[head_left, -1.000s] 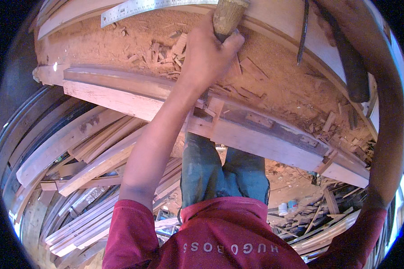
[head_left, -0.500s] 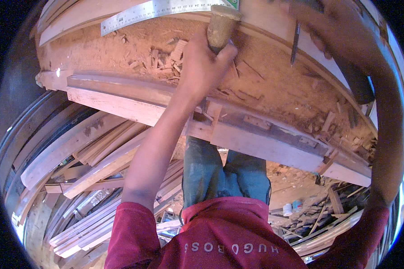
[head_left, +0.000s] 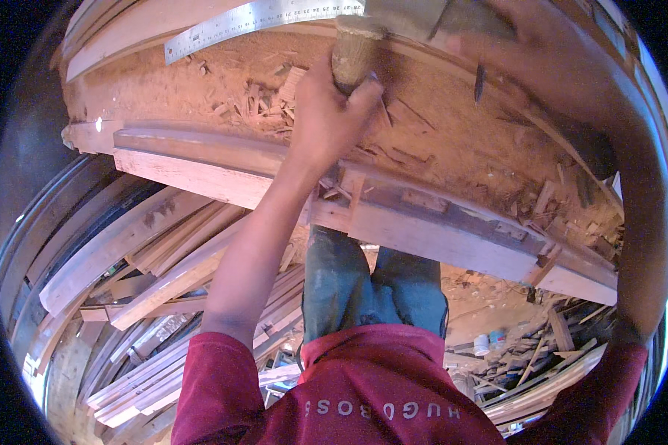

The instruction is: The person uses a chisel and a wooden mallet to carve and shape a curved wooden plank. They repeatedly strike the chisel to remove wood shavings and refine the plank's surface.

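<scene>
My left hand (head_left: 326,111) is wrapped round the thick wooden handle of a chisel (head_left: 354,55), upright over the bench. The handle's top is flattened and frayed; its blade is hidden. At the upper right, my right hand (head_left: 545,63) is blurred by motion, its fingers closed round what looks like a wooden mallet. The mallet's blurred, blocky head (head_left: 404,16) is close behind the chisel's top; whether they touch I cannot tell. Below my right fingers shows a slim, dark, pointed thing (head_left: 480,83), perhaps a pencil. A steel ruler (head_left: 230,27) lies behind the chisel.
Wood chips (head_left: 256,104) and dust lie over the brown bench (head_left: 156,89). A pale timber rail (head_left: 438,236) runs along its near edge, in front of my legs. Long boards (head_left: 148,293) are stacked at the lower left; offcuts (head_left: 527,360) lie in a heap at the lower right.
The mallet head has swung in from the right to beside the chisel's top, covering the ruler's right end. My left hand and the chisel have shifted slightly left and nearer.
</scene>
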`<state>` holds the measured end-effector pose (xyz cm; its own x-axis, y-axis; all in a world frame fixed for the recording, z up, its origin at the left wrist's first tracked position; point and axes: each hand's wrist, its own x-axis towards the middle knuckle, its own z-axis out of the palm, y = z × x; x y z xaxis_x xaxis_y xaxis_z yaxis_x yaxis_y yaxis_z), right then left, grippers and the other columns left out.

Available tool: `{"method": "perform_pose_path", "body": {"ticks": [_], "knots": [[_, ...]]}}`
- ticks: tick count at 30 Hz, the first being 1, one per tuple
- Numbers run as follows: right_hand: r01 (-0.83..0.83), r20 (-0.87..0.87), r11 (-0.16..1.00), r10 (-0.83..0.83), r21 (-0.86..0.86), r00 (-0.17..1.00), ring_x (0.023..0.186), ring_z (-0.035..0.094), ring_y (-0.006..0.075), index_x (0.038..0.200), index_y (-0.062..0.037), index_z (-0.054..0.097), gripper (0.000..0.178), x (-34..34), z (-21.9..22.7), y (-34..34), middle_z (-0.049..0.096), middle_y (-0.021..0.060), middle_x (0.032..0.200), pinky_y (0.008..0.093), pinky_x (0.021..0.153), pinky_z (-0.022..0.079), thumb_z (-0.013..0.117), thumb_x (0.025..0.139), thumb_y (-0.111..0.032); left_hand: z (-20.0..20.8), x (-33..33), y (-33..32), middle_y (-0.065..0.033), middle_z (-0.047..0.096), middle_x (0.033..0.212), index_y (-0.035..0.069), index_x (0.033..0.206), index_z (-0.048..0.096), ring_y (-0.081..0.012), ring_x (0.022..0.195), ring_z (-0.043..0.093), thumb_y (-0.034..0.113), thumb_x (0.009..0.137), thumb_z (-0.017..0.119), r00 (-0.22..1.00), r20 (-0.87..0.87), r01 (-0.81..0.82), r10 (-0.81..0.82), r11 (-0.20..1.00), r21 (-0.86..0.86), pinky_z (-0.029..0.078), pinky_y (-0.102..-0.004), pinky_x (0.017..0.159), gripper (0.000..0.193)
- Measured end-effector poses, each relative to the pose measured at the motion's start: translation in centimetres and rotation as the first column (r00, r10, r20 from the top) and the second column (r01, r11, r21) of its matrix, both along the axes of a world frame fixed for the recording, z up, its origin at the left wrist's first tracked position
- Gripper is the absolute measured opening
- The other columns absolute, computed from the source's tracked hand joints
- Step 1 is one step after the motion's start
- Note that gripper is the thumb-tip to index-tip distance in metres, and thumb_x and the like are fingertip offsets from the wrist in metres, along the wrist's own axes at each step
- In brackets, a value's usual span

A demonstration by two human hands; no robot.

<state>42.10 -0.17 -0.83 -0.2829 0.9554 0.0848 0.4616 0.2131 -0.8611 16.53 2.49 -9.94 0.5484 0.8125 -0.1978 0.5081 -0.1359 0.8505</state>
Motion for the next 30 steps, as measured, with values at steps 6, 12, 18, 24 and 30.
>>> {"method": "perform_pose_path", "body": {"ticks": [6,12,18,24,30], "knots": [[-0.082,-0.213,0.937,0.008,-0.339,0.977,0.073,0.065,0.0221,0.112,0.0057,0.053,0.034,1.4,1.4,-0.1,0.064,0.0164,0.084,0.0347,0.067,0.052,0.058,0.091,-0.02,0.8,0.2,-0.2,-0.019,0.067,0.082,-0.006,0.107,0.057,-0.0273,0.076,0.067,0.016,0.077,0.068,1.0,0.009,-0.002,0.002,0.999,0.034,0.051,-0.037,0.073,0.039],[-0.347,-0.51,0.829,0.088,-0.439,0.855,0.086,0.065,0.0265,0.118,0.0073,0.051,0.039,1.9,1.8,0.8,0.063,0.0217,0.097,0.0363,0.079,0.051,0.058,0.091,-0.019,0.9,0.1,-0.4,-0.0181,0.067,0.082,-0.005,0.107,0.057,-0.0247,0.075,0.066,0.016,0.078,0.066,0.999,0.031,-0.027,0.029,0.997,-0.067,0.051,-0.0359,0.071,0.037],[-0.493,-0.7,0.749,0.054,-0.443,0.712,0.091,0.064,0.0274,0.12,0.0086,0.049,0.041,2.0,1.0,1.7,0.063,0.0214,0.099,0.0373,0.083,0.051,0.057,0.091,-0.019,0.3,-0.5,-0.4,-0.0207,0.068,0.087,-0.006,0.108,0.057,-0.0266,0.082,0.068,0.016,0.079,0.066,1.0,0.024,-0.016,0.017,0.999,-0.032,0.052,-0.0368,0.076,0.038],[-0.529,-0.728,0.533,-0.28,-0.66,0.626,0.091,0.066,0.0271,0.122,0.0062,0.049,0.044,2.7,3.1,0.3,0.064,0.0217,0.101,0.0377,0.082,0.052,0.059,0.09,-0.023,0.0,0.0,0.0,-0.0231,0.067,0.09,-0.006,0.108,0.057,-0.031,0.086,0.068,0.018,0.078,0.068,0.999,-0.023,0.04,-0.039,0.999,0.015,0.051,-0.0384,0.078,0.04],[0.016,0.153,0.999,-0.011,-0.03,0.988,0.062,0.062,0.0157,0.114,0.006,0.051,0.036,-0.8,-1.5,-2.3,0.061,0.0105,0.078,0.0301,0.057,0.051,0.059,0.092,-0.022,-1.8,-0.6,-0.4,-0.0235,0.067,0.091,-0.006,0.108,0.057,-0.0329,0.087,0.067,0.019,0.078,0.068,0.999,-0.008,0.046,-0.046,0.999,-0.024,0.051,-0.0396,0.079,0.04]]}}
